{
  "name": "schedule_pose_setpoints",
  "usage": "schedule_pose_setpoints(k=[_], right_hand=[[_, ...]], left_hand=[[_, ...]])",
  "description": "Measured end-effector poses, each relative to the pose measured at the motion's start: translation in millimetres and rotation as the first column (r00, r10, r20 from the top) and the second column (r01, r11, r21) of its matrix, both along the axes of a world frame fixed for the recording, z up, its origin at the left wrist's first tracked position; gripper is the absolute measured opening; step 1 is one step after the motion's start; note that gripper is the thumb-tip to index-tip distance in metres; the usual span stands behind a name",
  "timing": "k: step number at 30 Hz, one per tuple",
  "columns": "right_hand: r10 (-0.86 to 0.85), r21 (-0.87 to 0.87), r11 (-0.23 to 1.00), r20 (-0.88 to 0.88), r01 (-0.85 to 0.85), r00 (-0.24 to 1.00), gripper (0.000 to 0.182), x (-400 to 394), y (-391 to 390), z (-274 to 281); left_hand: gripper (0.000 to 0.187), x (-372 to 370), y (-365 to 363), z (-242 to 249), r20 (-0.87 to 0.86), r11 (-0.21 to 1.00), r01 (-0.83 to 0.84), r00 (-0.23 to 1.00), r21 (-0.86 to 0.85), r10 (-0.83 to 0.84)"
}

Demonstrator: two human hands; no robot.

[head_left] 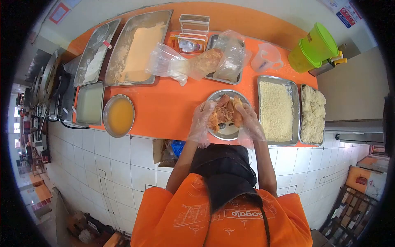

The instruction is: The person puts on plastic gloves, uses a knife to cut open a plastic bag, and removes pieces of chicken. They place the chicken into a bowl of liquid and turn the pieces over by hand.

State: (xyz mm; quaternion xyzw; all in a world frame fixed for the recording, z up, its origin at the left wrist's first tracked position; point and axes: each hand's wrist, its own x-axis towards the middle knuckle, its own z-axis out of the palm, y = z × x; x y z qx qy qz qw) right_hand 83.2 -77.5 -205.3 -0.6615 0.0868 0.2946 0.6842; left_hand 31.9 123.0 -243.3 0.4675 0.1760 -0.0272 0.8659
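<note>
A piece of raw, reddish-orange marinated meat, which looks like chicken (225,110), is held over a round metal bowl (228,135). My left hand (202,120), in a clear plastic glove, grips the meat's left side. On its right side my right hand (250,121), gloved the same way, is closed round the edge. Both sets of fingertips are partly hidden by the meat. Right of the bowl lies a metal tray of pale crumbs (276,109), close to my right hand. What lies at the bottom of the bowl is mostly covered.
Another tray with crumb-coated pieces (312,115) stands at the far right. Behind are a bag of meat (205,61), a clear jug (266,57) and green tubs (306,53). Leftward stand a bowl of orange liquid (119,115) and a tray of orange powder (142,51).
</note>
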Motion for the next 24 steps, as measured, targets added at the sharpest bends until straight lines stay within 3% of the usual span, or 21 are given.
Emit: schedule_pose_setpoints(k=[1,2,5,8,11,12,14,17,20,22,24], right_hand=[[-0.061,0.158,0.985,-0.027,0.065,0.998,0.040,-6,3,-1],[-0.120,0.309,0.942,-0.063,0.133,0.991,0.046,-9,5,-1],[-0.035,0.340,0.940,-0.016,0.039,0.999,0.065,-9,3,2],[-0.072,0.231,0.970,-0.015,0.073,0.997,0.069,-11,4,-2],[0.004,0.060,0.998,0.163,-0.014,0.987,0.055,-9,-4,-40],[0.067,-0.106,0.993,0.232,-0.043,0.970,0.052,-11,-3,-37],[0.219,-0.430,0.901,0.326,-0.062,0.920,0.047,-16,1,-32],[0.407,-0.578,0.796,0.292,-0.179,0.866,0.038,-20,10,0],[0.018,-0.238,0.965,0.468,0.106,0.884,0.031,-26,25,27],[-0.009,-0.083,0.996,0.380,0.044,0.925,0.032,-24,32,-3],[0.012,0.027,0.999,0.288,-0.020,0.957,0.031,-24,28,-8]], left_hand=[[0.032,0,1,7,-0.032,0.999,-0.003,0.999,0.039,0.004],[0.032,0,-1,9,-0.041,0.999,-0.031,0.999,-0.043,0.030],[0.033,0,-5,7,-0.049,0.972,-0.073,0.997,-0.224,0.064],[0.031,0,-6,-1,-0.040,0.958,-0.064,0.998,-0.278,0.055],[0.031,0,-12,16,-0.063,0.949,-0.085,0.996,-0.304,0.069],[0.034,1,-13,13,-0.043,0.949,-0.079,0.997,-0.304,0.069],[0.040,1,-15,10,-0.017,0.939,-0.067,0.998,-0.336,0.065],[0.044,2,-19,13,0.019,0.917,-0.041,0.998,-0.398,0.053],[0.046,5,-22,9,0.065,0.933,-0.023,0.997,-0.358,0.050],[0.049,8,-26,6,0.061,0.955,-0.034,0.997,-0.293,0.054],[0.047,5,-28,17,0.086,0.995,0.048,0.996,-0.088,-0.040]])
